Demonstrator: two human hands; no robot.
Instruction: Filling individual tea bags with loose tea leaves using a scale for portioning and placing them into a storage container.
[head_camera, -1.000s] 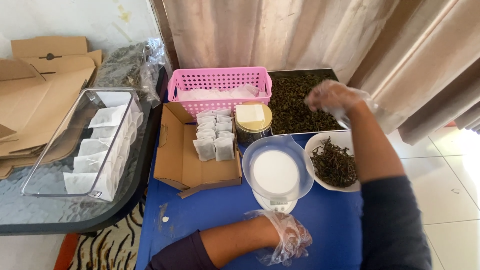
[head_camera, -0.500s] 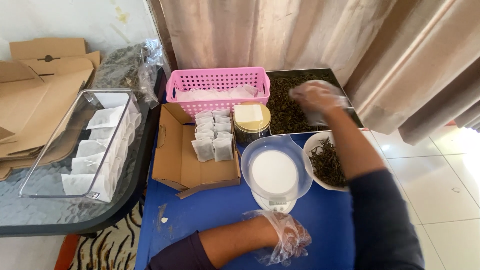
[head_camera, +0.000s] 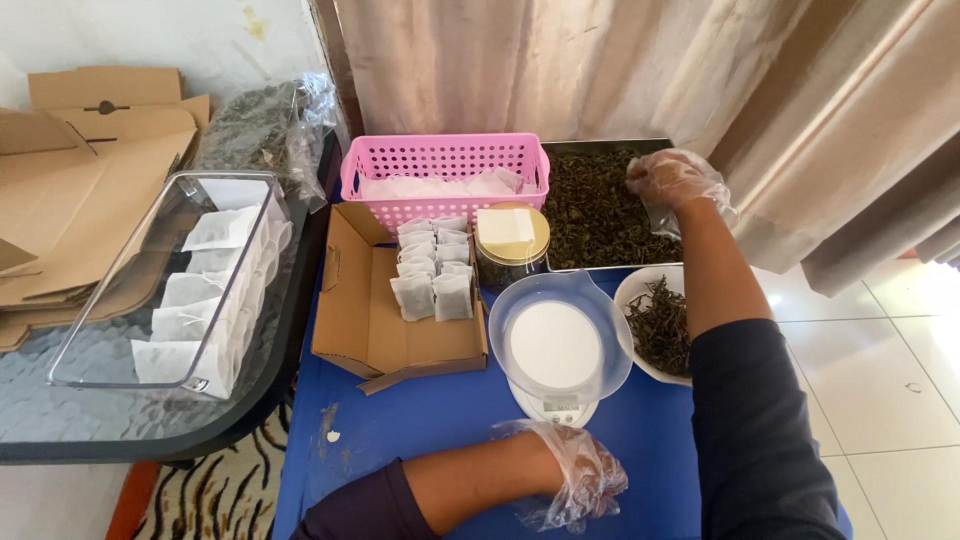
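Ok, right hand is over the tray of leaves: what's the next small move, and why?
Probably close the fingers on a pinch of leaves and carry it to the bowl. The right hand, gloved, rests on the loose leaves in the tray, and the bowl sits empty on the scale. The left hand lies idle on the blue table, clear of the bowl.

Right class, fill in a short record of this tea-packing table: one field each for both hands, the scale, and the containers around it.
Right hand: gloved, reaching into the metal tray of dried leaves; whether it grips any cannot be told
Left hand: gloved, resting on the blue table, holding nothing
Scale: carries a clear bowl, empty
White bowl: right of scale, holds leaves
Cardboard box: left of scale, rows of filled sachets
Pink basket: behind the box
Gold-lidded jar: between box and tray
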